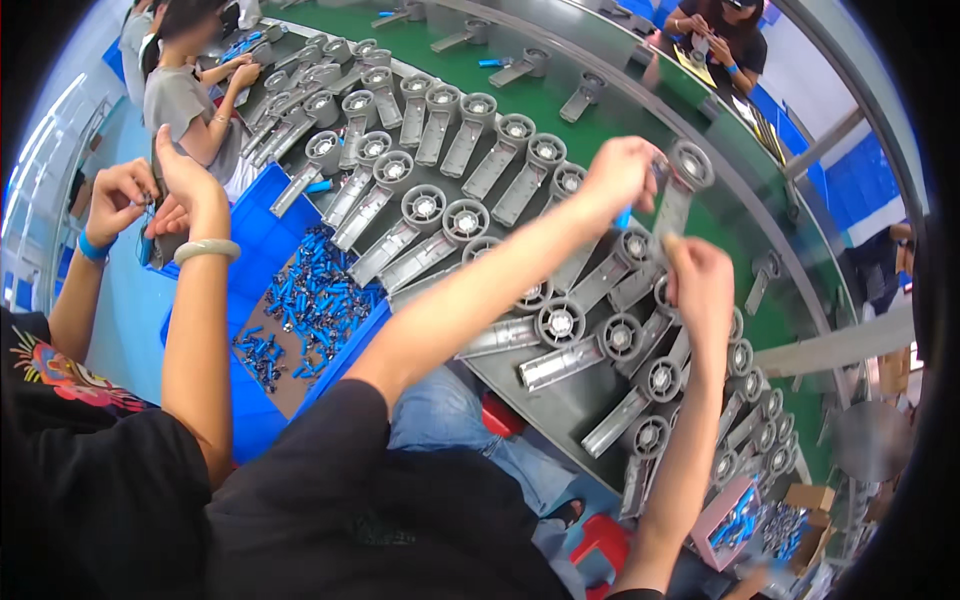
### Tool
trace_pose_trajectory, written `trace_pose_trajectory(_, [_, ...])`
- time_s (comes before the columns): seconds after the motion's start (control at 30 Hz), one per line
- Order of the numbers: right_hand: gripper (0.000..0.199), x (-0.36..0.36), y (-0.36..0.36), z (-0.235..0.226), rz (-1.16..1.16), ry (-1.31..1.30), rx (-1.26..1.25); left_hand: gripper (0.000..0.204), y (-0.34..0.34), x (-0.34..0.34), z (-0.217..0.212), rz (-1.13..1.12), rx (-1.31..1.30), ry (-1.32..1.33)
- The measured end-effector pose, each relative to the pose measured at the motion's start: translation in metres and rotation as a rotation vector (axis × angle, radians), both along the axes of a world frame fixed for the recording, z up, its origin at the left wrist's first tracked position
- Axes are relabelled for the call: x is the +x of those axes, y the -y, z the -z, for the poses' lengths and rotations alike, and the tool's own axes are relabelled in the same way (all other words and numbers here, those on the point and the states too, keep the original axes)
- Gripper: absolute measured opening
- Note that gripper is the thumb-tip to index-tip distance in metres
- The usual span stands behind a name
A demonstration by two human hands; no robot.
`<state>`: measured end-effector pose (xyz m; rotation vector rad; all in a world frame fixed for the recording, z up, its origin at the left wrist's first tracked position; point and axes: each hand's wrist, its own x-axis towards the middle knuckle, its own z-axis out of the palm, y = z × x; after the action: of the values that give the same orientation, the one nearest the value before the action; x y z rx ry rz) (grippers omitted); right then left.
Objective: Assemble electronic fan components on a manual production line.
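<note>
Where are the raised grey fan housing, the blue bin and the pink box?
Raised grey fan housing (pixel 674 212): head view, on its handle.
Blue bin (pixel 258 225): head view, on its wall.
Pink box (pixel 708 525): head view, on its side wall.

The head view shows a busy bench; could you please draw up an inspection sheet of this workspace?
Surface: grey metal worktable, covered by rows of grey housings with round, fan-like heads.
Parts in hand: one raised housing, held above the others.
Clutter: blue bin of loose blue cylindrical parts at left; pink box holding more at lower right.
Hands: right hand grips the raised housing's handle; left hand is at its round head, exact grip unclear.
Cables: nothing clearly seen.
Surroundings: green conveyor belt beyond the table; co-workers at left and across it; red stool below.
</note>
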<state>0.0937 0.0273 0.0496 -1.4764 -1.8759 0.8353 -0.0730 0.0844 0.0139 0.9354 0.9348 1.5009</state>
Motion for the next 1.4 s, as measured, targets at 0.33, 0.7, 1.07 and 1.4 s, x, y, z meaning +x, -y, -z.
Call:
trace_pose_trajectory(0.33, [0.04, -0.088, -0.22, 0.108, 0.058, 0.072, -0.092, 0.028, -0.215, -0.127, 0.045, -0.538, -0.084, -1.229])
trace_pose_trajectory(0.7, [0.04, -0.048, -0.158, 0.034, 0.01, 0.391, 0.04, 0.05, -0.235, -0.421, 0.097, -0.575, -0.671, -1.714])
trace_pose_trajectory(1.07, [0.027, 0.023, -0.036, -0.021, 0.082, 0.463, 0.071, 0.028, -0.212, -0.327, 0.033, -0.931, 0.258, -2.274])
trace_pose_trajectory(1.4, [0.034, 0.147, 0.143, -0.017, 0.645, 0.174, -0.133, 0.034, 0.048, -0.052, -0.046, -0.326, 0.355, -1.135])
